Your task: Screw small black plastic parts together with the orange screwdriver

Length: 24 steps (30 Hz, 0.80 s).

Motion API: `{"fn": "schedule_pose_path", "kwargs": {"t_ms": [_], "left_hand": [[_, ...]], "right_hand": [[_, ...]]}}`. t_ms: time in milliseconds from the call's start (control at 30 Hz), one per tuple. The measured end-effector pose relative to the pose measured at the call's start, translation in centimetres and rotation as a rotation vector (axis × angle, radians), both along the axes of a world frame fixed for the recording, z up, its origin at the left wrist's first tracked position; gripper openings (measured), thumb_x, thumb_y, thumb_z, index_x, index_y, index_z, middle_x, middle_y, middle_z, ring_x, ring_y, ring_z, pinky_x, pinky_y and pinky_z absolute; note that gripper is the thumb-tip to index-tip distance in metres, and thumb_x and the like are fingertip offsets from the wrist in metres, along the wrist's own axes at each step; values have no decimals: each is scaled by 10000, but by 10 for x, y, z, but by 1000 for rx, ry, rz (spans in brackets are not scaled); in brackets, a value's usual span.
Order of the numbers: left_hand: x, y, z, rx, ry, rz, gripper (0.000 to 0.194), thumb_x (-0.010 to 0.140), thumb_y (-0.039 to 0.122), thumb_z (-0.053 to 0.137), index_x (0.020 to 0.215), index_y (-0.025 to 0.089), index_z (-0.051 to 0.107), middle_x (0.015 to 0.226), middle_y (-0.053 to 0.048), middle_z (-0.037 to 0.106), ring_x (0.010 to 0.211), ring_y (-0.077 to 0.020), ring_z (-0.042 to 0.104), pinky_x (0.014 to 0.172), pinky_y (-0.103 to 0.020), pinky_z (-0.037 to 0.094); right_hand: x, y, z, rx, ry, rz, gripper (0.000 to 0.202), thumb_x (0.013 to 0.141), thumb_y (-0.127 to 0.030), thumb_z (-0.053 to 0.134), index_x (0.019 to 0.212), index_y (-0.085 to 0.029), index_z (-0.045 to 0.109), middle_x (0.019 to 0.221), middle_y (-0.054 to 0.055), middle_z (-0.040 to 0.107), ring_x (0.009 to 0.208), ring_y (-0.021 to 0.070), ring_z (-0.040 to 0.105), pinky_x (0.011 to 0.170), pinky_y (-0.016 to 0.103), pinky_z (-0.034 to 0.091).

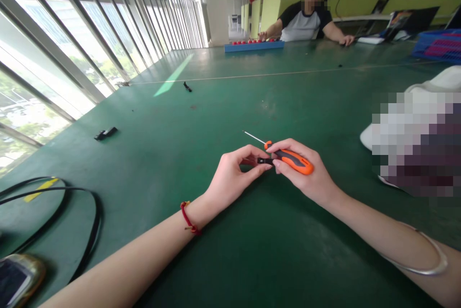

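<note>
Near the middle of the view, a small black part [264, 160] is pinched between the thumb and fingers of my left hand [236, 169]. What kind of part it is does not show. My right hand [306, 169] grips an orange and grey screwdriver [293, 159], its thin metal shaft pointing up and to the left, away from the part. The right thumb and fingertips also touch the right end of the black part. Both hands are above the green table [216, 250], close together.
Two small black pieces lie at left, one nearer [105, 133] and one farther [187, 87]. A black cable [95, 221] loops at lower left beside a device with a screen [18, 279]. A white cap [437, 80] is at right. Across the table, a person [306, 20] sits by a blue tray [254, 47].
</note>
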State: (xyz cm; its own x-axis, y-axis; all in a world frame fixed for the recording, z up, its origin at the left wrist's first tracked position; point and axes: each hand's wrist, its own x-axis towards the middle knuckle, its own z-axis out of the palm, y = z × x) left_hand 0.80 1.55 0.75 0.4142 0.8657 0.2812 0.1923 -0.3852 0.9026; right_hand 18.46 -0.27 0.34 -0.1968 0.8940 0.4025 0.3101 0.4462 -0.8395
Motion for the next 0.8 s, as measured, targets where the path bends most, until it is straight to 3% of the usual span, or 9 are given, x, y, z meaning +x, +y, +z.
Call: {"fn": "schedule_pose_path", "kwargs": {"t_ms": [233,467,600,700,800], "left_hand": [[1,-1,3,39,13,10,137,773,236,648,892,168,647,896,-36,687,806,-149,641,765,-257,526],[1,-2,2,63,18,-1,115,793,188,591,897,169,637,930,-42,672,819,-143,631,745,-246,523],[-7,8,0,238,180,166,129,802,181,571,898,177,657,893,-33,670,795,-136,615,755,-254,501],[-17,19,0,382,373,275,141,805,194,569,899,197,674,886,-22,678,844,-161,607,796,-292,476],[-23,26,-2,368,474,345,150,810,234,574,918,220,677,884,-5,689,852,-172,606,785,-308,468]], "right_hand": [[2,3,-1,-29,68,63,194,785,-116,561,941,-228,581,912,-4,569,752,123,591,677,267,491],[-1,1,-1,12,11,13,200,779,-114,559,943,-227,572,918,-1,576,798,136,593,706,271,496],[-2,-3,1,44,-16,-159,143,802,-191,565,941,-213,589,851,7,591,702,129,577,640,262,488],[-3,-6,2,87,11,-213,85,825,-223,545,886,-209,601,798,4,615,615,114,563,569,249,462],[-2,-8,2,195,70,-232,49,803,-189,559,844,-215,566,736,-12,618,580,108,564,528,231,446]]}}
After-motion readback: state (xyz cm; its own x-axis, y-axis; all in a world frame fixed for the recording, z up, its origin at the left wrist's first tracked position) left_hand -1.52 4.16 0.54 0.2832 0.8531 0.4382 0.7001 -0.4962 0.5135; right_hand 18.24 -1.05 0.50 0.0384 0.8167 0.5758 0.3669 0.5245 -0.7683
